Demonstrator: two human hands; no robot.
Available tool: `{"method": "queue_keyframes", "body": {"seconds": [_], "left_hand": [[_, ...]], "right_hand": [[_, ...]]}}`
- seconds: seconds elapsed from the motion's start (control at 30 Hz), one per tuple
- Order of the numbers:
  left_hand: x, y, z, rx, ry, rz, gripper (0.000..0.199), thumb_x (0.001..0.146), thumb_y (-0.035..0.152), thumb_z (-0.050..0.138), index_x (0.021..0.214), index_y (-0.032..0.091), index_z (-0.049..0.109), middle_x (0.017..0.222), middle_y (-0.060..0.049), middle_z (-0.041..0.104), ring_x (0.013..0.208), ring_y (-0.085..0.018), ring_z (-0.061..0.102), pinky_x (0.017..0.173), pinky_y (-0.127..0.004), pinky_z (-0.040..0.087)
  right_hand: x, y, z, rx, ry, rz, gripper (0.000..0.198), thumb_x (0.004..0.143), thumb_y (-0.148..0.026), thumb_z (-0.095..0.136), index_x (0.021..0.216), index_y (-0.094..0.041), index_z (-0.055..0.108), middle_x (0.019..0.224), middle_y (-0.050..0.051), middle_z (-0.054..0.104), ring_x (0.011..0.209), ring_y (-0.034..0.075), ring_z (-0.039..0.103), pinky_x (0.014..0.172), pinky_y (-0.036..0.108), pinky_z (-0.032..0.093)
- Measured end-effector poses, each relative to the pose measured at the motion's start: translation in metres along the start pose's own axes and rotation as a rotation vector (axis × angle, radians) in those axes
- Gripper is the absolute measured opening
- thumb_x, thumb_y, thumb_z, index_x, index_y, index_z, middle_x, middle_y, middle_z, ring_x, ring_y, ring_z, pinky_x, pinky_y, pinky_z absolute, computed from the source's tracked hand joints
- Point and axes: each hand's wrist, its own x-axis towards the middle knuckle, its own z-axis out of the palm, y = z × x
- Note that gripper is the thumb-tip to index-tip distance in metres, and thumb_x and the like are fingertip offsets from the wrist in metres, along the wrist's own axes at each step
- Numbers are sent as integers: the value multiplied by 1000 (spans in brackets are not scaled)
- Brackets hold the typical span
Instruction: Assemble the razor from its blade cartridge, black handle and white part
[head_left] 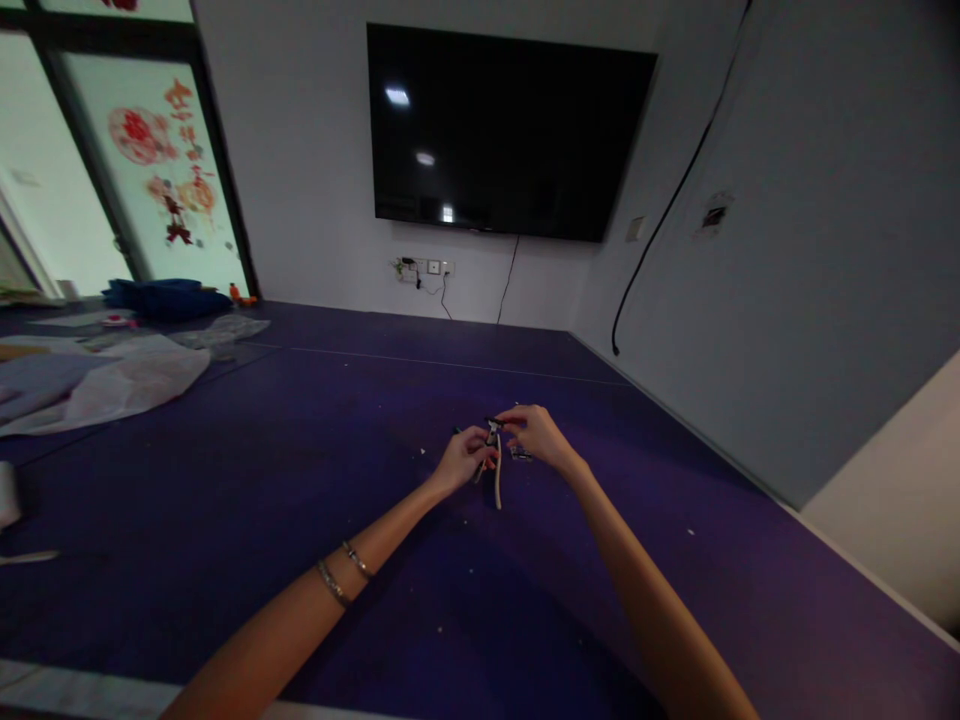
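Observation:
Over the purple surface (pixel 345 420), both hands meet around a small black and silvery metal piece (pixel 492 432), too small to name. My left hand (pixel 465 458) is closed round its lower part, with a dark tip showing past the knuckles. Thumb and fingers of my right hand (pixel 534 432) pinch its dark top end. A cream-coloured strip (pixel 498 487) hangs from between the hands; I cannot tell how it is attached. Just under my right hand lie a few small shiny parts (pixel 520 454), partly blurred.
A large television (pixel 510 130) hangs on the wall above sockets (pixel 433 267). A black cable (pixel 660 225) dangles at right. White sheeting (pixel 142 375) and dark blue fabric (pixel 169 298) lie at left, near a white roll (pixel 7 495). Small white scraps dot the surface.

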Motion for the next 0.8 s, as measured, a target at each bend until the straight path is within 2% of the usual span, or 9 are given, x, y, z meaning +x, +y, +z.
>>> {"method": "queue_keyframes", "body": {"seconds": [0.47,0.8], "left_hand": [[2,-3,-1,-9,-2,-60,20,66,21,65,80,14,52,64,0,63,49,-11,58,50,-22,44],[5,-6,-7,-36,-3,-19,23,65,25,68,81,12,57,70,-4,66,57,-13,62,57,-24,46]], "right_hand": [[3,9,1,-131,-16,-134,29,71,-6,46,88,-12,68,85,7,64,69,14,59,58,20,50],[5,12,0,-24,-35,-92,26,74,-12,49,93,-14,67,91,7,64,75,14,60,58,21,50]]}}
